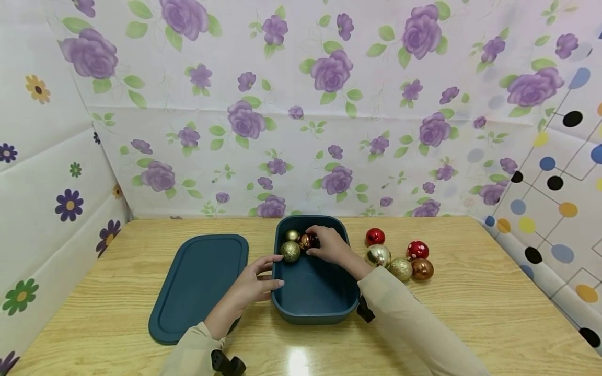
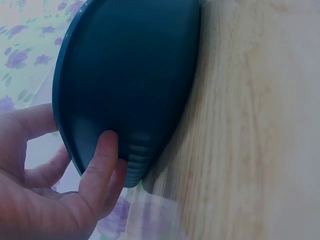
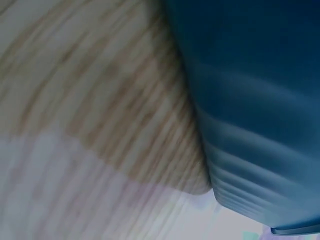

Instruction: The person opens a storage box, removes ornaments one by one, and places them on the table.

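A deep blue rectangular box point(image 1: 308, 317) stands on the table with its top uncovered. Inside, at its far left, lie a glittery gold Christmas ball point(image 1: 290, 251), a smaller gold ball point(image 1: 292, 235) and a shiny copper ball point(image 1: 305, 241). My right hand point(image 1: 331, 245) reaches in over the right rim, its thumb and fingers curled round a dark brownish ball point(image 1: 316, 242), mostly hidden by the hand. Against the box's left side, my left hand point(image 1: 256, 282) rests with spread fingers. In the left wrist view, its fingertips point(image 2: 106, 140) touch the outer wall.
Left of the box lies a flat blue lid point(image 1: 202, 284), partly behind my left forearm. On the right are more Christmas balls: a plain red point(image 1: 375, 236), a spotted red point(image 1: 417, 250), a shiny gold point(image 1: 378, 256), a glittery gold point(image 1: 401, 269) and a copper one point(image 1: 422, 269).
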Tool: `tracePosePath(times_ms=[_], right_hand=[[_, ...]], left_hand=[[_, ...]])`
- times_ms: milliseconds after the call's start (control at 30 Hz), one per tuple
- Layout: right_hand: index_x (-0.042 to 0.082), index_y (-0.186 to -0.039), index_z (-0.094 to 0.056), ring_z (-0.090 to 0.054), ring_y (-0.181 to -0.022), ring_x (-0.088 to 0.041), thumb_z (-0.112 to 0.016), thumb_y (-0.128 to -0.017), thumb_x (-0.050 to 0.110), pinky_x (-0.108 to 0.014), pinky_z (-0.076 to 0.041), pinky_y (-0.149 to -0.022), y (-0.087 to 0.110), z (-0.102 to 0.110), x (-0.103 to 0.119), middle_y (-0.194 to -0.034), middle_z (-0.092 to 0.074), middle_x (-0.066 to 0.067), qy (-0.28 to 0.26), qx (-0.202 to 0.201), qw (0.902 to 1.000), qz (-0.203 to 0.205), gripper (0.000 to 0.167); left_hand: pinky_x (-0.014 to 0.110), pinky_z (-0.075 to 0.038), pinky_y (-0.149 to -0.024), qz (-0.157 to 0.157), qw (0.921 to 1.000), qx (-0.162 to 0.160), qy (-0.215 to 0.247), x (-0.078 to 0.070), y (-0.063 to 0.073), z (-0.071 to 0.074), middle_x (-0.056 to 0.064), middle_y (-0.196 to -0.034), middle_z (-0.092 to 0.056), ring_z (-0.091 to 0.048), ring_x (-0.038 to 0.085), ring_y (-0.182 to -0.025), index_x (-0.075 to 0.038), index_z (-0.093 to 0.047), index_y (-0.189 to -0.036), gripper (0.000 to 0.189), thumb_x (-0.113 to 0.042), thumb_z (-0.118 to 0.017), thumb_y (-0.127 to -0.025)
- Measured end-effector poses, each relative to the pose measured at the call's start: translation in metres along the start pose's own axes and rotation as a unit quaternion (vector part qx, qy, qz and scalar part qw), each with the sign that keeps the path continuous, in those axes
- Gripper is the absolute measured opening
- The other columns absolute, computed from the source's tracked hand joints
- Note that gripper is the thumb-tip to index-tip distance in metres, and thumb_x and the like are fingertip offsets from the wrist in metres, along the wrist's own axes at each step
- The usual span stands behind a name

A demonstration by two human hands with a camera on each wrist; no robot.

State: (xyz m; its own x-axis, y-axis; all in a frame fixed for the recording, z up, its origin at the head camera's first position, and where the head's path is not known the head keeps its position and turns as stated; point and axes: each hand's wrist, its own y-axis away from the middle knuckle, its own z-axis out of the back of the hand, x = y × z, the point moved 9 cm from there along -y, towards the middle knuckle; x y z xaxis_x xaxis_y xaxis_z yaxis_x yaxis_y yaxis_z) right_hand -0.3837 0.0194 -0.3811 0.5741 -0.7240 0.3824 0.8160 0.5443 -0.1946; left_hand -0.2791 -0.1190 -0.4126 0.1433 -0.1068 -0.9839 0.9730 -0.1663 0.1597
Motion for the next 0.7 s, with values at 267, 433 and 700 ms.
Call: tracePosePath(times_ms=[267,433,700], right_hand=[[0.003,-0.109,-0.055,-0.059,-0.078,-0.019,-0.073,-0.078,0.018,-0.032,-0.048,-0.067,0.002,0.002,-0.001,-0.091,-0.061,-0.008,-0.009,-0.012,0.9999,0.002,0.039],[0.002,-0.109,-0.055,-0.061,-0.082,-0.020,-0.074,-0.077,0.017,-0.032,-0.049,-0.069,0.012,0.013,0.008,-0.094,-0.062,-0.009,-0.013,-0.024,0.9993,0.028,0.039],[0.003,-0.110,-0.055,-0.061,-0.076,-0.018,-0.073,-0.077,0.015,-0.024,-0.048,-0.063,0.035,0.042,0.017,-0.098,-0.063,-0.010,-0.067,-0.029,0.9955,0.061,0.040]], left_hand=[[0.041,-0.051,-0.074,-0.003,1.0000,0.004,0.001,0.000,-0.001,0.000,0.021,-0.135,-0.037,-0.054,0.028,-0.104,-0.013,-0.047,-0.132,0.050,-0.003,-0.061,-0.085],[0.041,-0.051,-0.073,0.004,1.0000,-0.001,0.001,0.001,0.001,0.000,0.021,-0.136,-0.036,-0.053,0.028,-0.106,-0.014,-0.047,-0.132,0.050,-0.003,-0.061,-0.085],[0.040,-0.051,-0.072,-0.001,1.0000,-0.003,-0.002,0.002,0.001,0.001,0.020,-0.136,-0.036,-0.053,0.027,-0.104,-0.014,-0.047,-0.133,0.051,-0.003,-0.061,-0.085]])
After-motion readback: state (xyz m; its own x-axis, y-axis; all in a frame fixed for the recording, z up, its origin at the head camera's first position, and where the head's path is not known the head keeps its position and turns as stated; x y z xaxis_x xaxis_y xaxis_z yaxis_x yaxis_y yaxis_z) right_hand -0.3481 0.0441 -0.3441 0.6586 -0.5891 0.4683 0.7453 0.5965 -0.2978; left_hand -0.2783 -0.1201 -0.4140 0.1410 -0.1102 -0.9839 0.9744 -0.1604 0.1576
